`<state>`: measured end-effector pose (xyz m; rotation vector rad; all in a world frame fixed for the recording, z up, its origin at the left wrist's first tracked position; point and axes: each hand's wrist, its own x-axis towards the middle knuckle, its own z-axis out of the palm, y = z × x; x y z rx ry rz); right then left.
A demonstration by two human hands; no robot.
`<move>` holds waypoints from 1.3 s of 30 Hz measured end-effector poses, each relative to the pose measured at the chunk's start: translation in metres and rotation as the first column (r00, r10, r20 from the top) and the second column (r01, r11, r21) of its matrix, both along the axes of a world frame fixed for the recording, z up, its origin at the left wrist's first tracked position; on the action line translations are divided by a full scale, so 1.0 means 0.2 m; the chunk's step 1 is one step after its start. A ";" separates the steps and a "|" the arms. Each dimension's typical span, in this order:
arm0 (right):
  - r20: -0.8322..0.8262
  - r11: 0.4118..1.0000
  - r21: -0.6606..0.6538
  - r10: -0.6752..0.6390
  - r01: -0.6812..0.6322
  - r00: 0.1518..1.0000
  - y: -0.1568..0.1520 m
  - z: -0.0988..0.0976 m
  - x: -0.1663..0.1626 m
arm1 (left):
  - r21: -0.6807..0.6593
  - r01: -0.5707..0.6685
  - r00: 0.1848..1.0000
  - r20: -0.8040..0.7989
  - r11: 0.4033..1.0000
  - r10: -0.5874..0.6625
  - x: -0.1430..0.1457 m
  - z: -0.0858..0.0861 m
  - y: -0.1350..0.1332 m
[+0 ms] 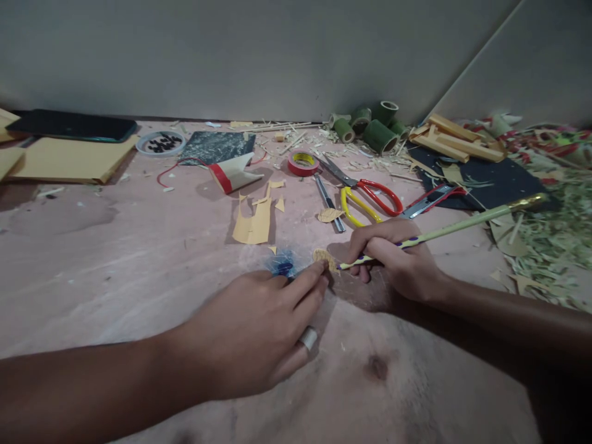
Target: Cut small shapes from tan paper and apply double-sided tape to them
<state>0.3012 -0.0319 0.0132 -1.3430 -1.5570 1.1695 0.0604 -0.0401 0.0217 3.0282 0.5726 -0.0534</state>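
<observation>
My right hand (398, 259) is closed around a long thin paintbrush (462, 227) with a green and purple handle. Its tip touches a small tan leaf-shaped paper piece (322, 256) on the pinkish table. My left hand (259, 327) lies beside it, fingers curled, with one fingertip pressing the piece's near edge. A ring sits on one finger. A blue blot of paint (282, 266) lies just beyond the left hand's fingers.
Behind the hands lie a tan cut card (253, 223), another leaf piece (329, 214), yellow scissors (358, 206), red scissors (370, 188), a tape roll (302, 163), green bamboo rings (374, 126), wood strips (456, 139), a phone (71, 125) and shavings at right.
</observation>
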 end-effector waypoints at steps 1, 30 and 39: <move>-0.012 1.000 -0.006 0.009 -0.009 1.000 0.00 0.00 0.00 | 0.002 0.001 1.000 -0.003 1.000 -0.001 0.00 0.00 0.00; -0.010 1.000 0.007 0.021 -0.021 1.000 0.11 -0.03 -0.12 | 0.085 0.044 0.999 0.017 0.995 -0.046 0.01 -0.02 -0.03; -0.025 0.999 -0.005 0.037 -0.037 0.999 0.11 -0.03 -0.11 | 0.096 0.034 0.999 0.027 0.995 -0.036 0.01 -0.03 -0.04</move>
